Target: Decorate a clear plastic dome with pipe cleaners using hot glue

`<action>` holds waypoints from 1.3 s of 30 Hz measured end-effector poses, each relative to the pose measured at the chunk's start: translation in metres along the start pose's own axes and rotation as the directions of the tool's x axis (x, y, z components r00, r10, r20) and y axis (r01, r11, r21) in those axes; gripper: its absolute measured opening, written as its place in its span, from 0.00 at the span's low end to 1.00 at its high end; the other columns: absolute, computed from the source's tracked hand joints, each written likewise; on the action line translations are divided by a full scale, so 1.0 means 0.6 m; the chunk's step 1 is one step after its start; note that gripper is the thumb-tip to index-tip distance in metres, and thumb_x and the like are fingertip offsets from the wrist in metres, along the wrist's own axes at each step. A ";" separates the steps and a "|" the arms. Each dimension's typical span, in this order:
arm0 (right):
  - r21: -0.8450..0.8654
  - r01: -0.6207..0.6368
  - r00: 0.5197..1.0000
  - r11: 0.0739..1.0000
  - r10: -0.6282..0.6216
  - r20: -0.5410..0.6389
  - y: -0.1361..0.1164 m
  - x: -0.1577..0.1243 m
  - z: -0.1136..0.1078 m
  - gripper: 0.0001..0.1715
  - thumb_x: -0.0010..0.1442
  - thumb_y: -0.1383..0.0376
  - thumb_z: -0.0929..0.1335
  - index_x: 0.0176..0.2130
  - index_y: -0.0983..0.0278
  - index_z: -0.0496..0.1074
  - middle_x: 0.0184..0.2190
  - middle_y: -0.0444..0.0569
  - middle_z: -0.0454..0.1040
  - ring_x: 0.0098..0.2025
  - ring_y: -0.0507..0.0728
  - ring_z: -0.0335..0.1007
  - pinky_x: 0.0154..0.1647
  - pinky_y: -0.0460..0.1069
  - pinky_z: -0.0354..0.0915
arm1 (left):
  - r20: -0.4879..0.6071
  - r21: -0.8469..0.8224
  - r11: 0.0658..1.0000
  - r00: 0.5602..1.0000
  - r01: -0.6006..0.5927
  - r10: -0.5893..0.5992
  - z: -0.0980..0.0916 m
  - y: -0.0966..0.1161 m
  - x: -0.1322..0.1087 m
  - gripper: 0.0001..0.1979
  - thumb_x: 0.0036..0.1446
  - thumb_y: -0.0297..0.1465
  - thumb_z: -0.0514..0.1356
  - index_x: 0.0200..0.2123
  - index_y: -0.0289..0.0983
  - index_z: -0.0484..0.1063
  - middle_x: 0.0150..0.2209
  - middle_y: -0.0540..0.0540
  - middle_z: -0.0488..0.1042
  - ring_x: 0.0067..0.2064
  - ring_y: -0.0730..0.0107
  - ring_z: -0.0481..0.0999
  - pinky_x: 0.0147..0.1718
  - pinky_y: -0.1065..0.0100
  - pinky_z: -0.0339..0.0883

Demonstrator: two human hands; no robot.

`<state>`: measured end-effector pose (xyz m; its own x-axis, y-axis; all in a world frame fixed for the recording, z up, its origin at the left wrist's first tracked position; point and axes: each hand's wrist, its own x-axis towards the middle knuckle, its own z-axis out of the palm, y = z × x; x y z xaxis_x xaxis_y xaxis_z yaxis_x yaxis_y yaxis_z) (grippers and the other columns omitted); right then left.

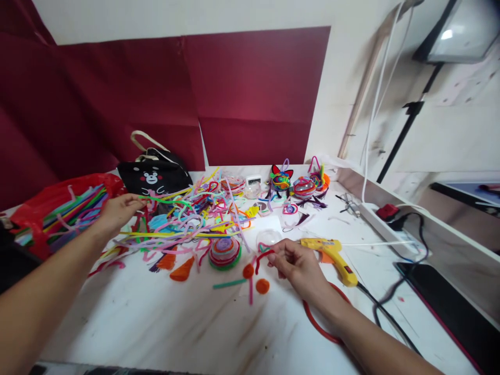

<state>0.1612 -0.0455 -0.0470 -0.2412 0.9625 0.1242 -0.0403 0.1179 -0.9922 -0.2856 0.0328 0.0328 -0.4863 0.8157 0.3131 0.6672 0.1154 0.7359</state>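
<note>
My left hand [122, 211] is at the pile's left side, its fingers pinched on a green pipe cleaner [166, 200]. Near the middle, my right hand [291, 263] pinches a short red pipe cleaner [264, 256] with a curved end. Loose pipe cleaners [195, 208] of many colours lie tangled between the hands. A round striped piece [225, 253], purple on top and green at its base, sits left of my right hand. Two orange discs [263, 286] and short teal and pink strips lie in front of it. A clear plastic dome [269, 237] rests behind my right hand.
A yellow glue gun [332, 255] with a black cord lies right of my right hand. Farther right are a white power strip [386, 229] and a black phone-like slab [453, 312]. At the back stand a black bag [154, 176] and decorated balls [280, 179]. A red bag [35, 208] is left.
</note>
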 end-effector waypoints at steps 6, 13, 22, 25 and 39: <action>-0.019 -0.001 1.000 1.000 0.001 0.012 0.008 0.000 -0.001 0.14 0.56 0.55 0.72 0.33 0.64 0.71 0.23 0.44 0.74 0.21 0.49 0.62 0.22 0.45 0.60 | 0.118 -0.266 0.954 0.987 0.135 -0.106 -0.005 0.029 -0.020 0.06 0.55 0.21 0.61 0.35 0.34 0.67 0.24 0.52 0.77 0.28 0.72 0.78 0.36 0.69 0.74; -0.052 0.003 1.000 0.999 -0.002 0.018 0.007 -0.002 0.000 0.14 0.57 0.56 0.71 0.33 0.64 0.71 0.24 0.45 0.75 0.21 0.49 0.62 0.22 0.45 0.59 | 0.039 -0.364 0.924 0.993 0.116 -0.110 -0.014 0.059 -0.012 0.09 0.59 0.17 0.57 0.35 0.36 0.63 0.24 0.55 0.76 0.27 0.74 0.78 0.32 0.72 0.73; -0.085 0.023 0.999 0.996 -0.020 0.042 0.006 -0.004 -0.002 0.12 0.58 0.57 0.70 0.34 0.64 0.71 0.25 0.45 0.75 0.22 0.50 0.62 0.23 0.46 0.60 | 0.035 -0.393 0.918 0.998 0.059 -0.049 -0.020 0.092 0.009 0.10 0.62 0.16 0.51 0.33 0.35 0.61 0.25 0.53 0.77 0.28 0.73 0.78 0.31 0.70 0.72; -0.101 0.030 0.998 0.994 -0.025 0.049 0.005 -0.005 -0.003 0.12 0.59 0.57 0.70 0.34 0.64 0.71 0.25 0.45 0.75 0.22 0.50 0.62 0.23 0.45 0.59 | 0.091 -0.367 0.927 0.995 0.074 -0.043 -0.008 0.092 0.010 0.09 0.60 0.16 0.52 0.33 0.35 0.63 0.26 0.51 0.78 0.28 0.71 0.78 0.31 0.69 0.72; -0.136 0.034 0.997 0.990 -0.024 0.071 0.018 -0.002 -0.002 0.14 0.60 0.54 0.69 0.33 0.62 0.71 0.23 0.43 0.71 0.23 0.51 0.60 0.23 0.46 0.56 | 0.231 -0.238 0.971 0.970 -0.022 0.079 0.063 0.155 -0.007 0.07 0.55 0.27 0.61 0.38 0.33 0.73 0.19 0.56 0.64 0.20 0.79 0.56 0.17 0.77 0.48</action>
<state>0.1623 -0.0448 -0.0581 -0.3085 0.9396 0.1486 0.0834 0.1823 -0.9797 -0.2002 0.0615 0.0772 -0.2884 0.9312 0.2231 0.5245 -0.0412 0.8504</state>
